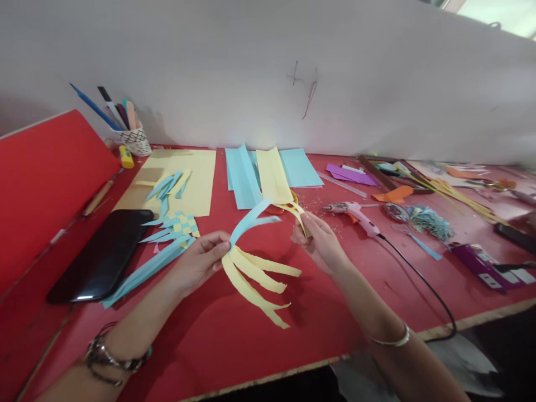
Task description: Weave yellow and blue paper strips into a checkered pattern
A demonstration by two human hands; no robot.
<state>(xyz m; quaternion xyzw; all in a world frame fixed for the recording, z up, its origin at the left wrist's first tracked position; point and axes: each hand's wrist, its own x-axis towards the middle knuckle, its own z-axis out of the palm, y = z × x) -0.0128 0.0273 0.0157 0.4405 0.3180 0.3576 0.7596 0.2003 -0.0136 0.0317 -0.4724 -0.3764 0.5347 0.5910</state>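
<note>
My left hand (pixel 200 261) pinches a bunch of paper strips (pixel 255 273) just above the red table: several yellow ones hang down to the right and a blue one arches up from the fingers. My right hand (pixel 319 241) pinches the end of a yellow strip (pixel 295 211) that runs back toward the yellow sheet (pixel 273 176). Both hands hover near the table's middle, a hand's width apart. Left of my left hand lies a blue-and-yellow woven piece (pixel 181 225) with loose blue strips (pixel 144 269).
A black phone (pixel 103 254) lies at the left. A pen cup (pixel 136 139) stands at the back left by a yellow sheet (pixel 190 181). Blue sheets (pixel 245 176), a pink glue gun (pixel 355 213) with its black cord (pixel 422 282), and paper scraps (pixel 352 174) fill the right.
</note>
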